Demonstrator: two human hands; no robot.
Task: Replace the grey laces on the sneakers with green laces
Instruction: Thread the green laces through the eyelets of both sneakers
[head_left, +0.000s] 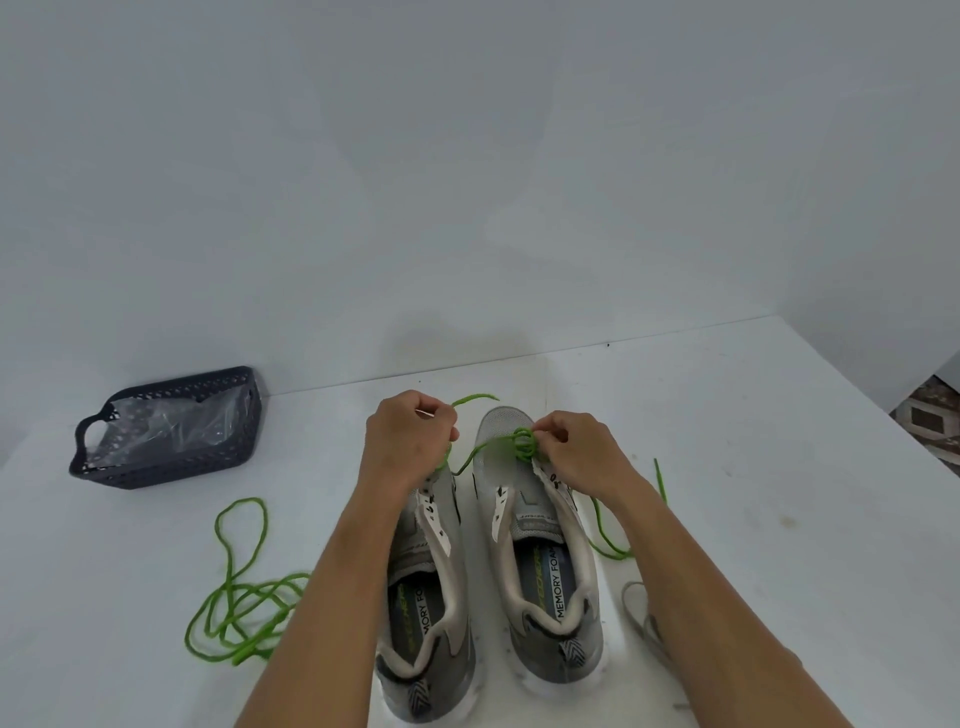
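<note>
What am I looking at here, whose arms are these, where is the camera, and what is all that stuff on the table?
No machine here: these are a person's two bare arms, seen from one camera worn on their head, looking forward and down.

On the white table stand two grey sneakers side by side, toes pointing away. The left hand grips one part of a green lace above the left sneaker. The right hand pinches a bunched part of that lace over the toe end of the right sneaker; the lace trails off to the right.

A second green lace lies loose in loops at the left. Behind it sits a dark basket with clear plastic inside. A grey lace peeks out beside the right forearm.
</note>
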